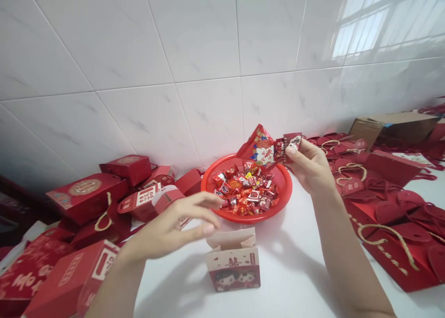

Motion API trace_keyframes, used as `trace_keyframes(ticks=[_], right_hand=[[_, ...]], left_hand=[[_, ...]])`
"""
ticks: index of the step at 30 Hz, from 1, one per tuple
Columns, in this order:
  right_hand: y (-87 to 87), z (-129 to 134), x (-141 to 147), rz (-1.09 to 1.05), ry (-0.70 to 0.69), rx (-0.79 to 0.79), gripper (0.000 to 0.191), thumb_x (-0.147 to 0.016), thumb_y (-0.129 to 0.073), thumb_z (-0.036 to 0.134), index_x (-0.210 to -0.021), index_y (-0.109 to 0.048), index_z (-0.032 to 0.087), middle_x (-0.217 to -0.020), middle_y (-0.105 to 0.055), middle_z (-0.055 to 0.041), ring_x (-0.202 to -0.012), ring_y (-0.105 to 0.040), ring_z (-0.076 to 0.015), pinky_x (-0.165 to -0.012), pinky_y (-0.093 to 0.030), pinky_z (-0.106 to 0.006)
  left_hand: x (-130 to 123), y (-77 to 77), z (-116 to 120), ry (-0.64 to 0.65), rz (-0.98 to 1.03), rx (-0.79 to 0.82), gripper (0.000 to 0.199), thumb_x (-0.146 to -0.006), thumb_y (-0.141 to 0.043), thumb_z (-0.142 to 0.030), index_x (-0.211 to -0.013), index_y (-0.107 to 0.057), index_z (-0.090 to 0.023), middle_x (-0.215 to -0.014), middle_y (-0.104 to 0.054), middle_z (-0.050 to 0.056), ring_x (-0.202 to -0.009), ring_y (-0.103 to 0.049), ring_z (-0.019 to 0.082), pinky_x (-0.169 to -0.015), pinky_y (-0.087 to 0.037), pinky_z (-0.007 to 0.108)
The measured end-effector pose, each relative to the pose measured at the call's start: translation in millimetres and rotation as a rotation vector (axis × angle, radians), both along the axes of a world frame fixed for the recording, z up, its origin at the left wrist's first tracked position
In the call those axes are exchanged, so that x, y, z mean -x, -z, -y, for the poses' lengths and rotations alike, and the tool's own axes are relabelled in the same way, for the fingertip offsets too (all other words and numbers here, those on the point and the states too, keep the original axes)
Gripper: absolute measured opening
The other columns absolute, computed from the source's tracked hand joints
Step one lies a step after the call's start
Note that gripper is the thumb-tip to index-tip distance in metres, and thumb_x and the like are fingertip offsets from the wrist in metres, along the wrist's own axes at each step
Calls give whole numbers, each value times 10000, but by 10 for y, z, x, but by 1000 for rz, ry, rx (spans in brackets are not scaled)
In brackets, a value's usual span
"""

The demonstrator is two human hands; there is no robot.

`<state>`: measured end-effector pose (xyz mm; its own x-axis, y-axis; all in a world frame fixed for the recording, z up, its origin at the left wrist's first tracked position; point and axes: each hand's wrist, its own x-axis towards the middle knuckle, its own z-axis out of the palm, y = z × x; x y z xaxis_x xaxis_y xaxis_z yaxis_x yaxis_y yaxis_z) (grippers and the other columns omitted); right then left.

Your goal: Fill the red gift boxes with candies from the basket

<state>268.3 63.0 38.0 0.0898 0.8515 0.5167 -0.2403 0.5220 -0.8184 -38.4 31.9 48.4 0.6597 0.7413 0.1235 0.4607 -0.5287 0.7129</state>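
Note:
My right hand (309, 162) is pinched on small wrapped candies (290, 144) above the right rim of the red plastic basket (286, 195). A bigger red snack packet (259, 146) stands against these candies at the back of the basket; whether the hand also bears it I cannot tell. Many small candies (245, 188) in shiny wrappers fill the basket. With fingers apart and nothing in them, my left hand (177, 225) hovers between the basket and a small paper box (236, 271). That box stands upright, its top open, with two cartoon figures on its front.
Red gift boxes (92, 190) are piled on the left. Several red boxes with rope handles (389, 248) crowd the right side. A cardboard box (392, 128) sits at the back right. Behind the white table (292, 271) rises a tiled wall (208, 109).

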Motion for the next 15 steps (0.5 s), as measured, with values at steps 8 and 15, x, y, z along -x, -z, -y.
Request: trace_keyframes(ticks=[8,15], right_hand=[[-39,141,146,43,-85,-8,224,-766,-775,412,-861,-689,228,-854,-714,-24,-848,-685,-202,-797,-570,-356],[69,189,325,173,-292,58,198,-816,-734,370,-919,-705,203,-889,-708,-39,-837,-671,-183,-771,-565,-319]], left_hand=[[-146,427,89,-118,-49,41,306,-934,-524,-415,-899,-800,-287,-921,-769,33,-877,-676,224,-791,-510,302],[-263,526,44,-264,92,33,139,-796,-700,-361,-813,-801,-267,-896,-779,22,-865,-701,248,-799,-536,332]])
